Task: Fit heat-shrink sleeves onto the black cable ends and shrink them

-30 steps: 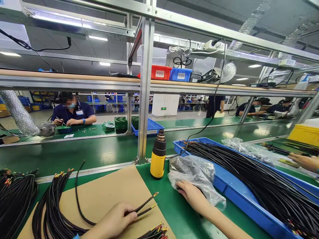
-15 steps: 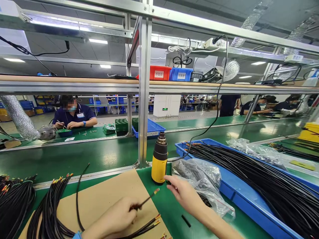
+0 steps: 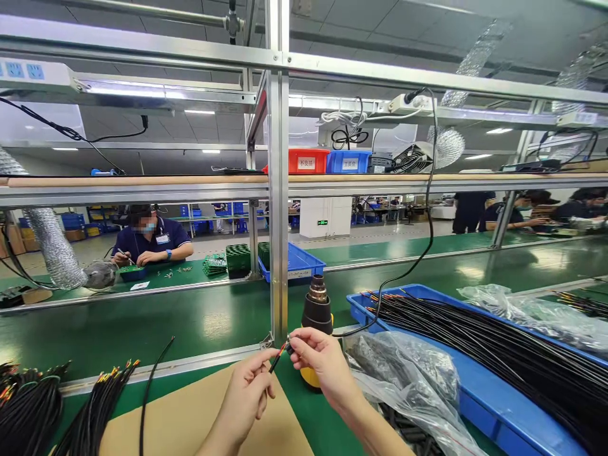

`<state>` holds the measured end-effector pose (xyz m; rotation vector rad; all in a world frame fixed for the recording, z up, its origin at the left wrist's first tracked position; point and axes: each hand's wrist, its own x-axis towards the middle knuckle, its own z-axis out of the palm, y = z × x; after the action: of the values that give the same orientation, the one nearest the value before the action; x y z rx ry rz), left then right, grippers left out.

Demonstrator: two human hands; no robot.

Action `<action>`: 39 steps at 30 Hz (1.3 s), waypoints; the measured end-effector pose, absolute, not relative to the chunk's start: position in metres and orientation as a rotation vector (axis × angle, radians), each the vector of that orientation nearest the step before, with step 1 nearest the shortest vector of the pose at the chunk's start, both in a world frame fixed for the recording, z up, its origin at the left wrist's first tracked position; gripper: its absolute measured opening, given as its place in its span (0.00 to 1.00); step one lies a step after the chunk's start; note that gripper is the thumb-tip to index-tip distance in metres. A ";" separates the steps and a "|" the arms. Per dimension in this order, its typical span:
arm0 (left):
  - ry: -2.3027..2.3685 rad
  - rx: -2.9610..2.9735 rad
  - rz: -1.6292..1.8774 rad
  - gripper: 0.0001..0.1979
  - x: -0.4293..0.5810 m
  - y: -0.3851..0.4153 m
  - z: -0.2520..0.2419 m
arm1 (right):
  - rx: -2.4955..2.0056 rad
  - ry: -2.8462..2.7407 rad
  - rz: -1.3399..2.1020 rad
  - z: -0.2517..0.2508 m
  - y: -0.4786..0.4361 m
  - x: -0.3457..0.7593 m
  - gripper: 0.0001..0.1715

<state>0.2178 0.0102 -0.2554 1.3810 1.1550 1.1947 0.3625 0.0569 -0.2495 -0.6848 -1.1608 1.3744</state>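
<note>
My left hand (image 3: 247, 386) is closed on a black cable (image 3: 274, 363), whose red and yellow wire ends point up and to the right. At those ends my right hand (image 3: 323, 364) pinches a short black tube (image 3: 289, 349); its fingertips hide whether the wires are inside. Both hands meet over the right edge of the brown cardboard sheet (image 3: 213, 405). Just behind the right hand stands a yellow and black heat gun (image 3: 317, 310), nozzle upward, its lower body partly covered.
Black cable bundles (image 3: 95, 405) lie at left beside a single cable (image 3: 154, 386). At right are clear plastic bags (image 3: 408, 367) and a long blue tray (image 3: 479, 392) of cables. A metal post (image 3: 278, 253) rises ahead. A co-worker (image 3: 154, 237) sits across the bench.
My left hand has raised the cable end. The right hand has come back from beside the heat gun to meet it, now pinching a black tube. The view has tilted up.
</note>
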 end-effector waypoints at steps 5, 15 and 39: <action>1.180 1.378 1.266 0.18 0.217 0.012 -0.252 | -0.690 -1.112 1.426 -0.253 0.057 0.360 0.19; 1.099 1.137 1.221 0.18 0.217 0.008 -0.243 | -0.623 -1.069 1.510 -0.248 0.047 0.354 0.17; 1.102 1.169 1.266 0.19 0.219 0.009 -0.250 | -0.626 -1.009 1.595 -0.247 0.040 0.350 0.16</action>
<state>0.2193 0.0088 -0.2501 1.1692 1.1024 1.2661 0.3504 0.0398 -0.2470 -0.6263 -1.0094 1.5948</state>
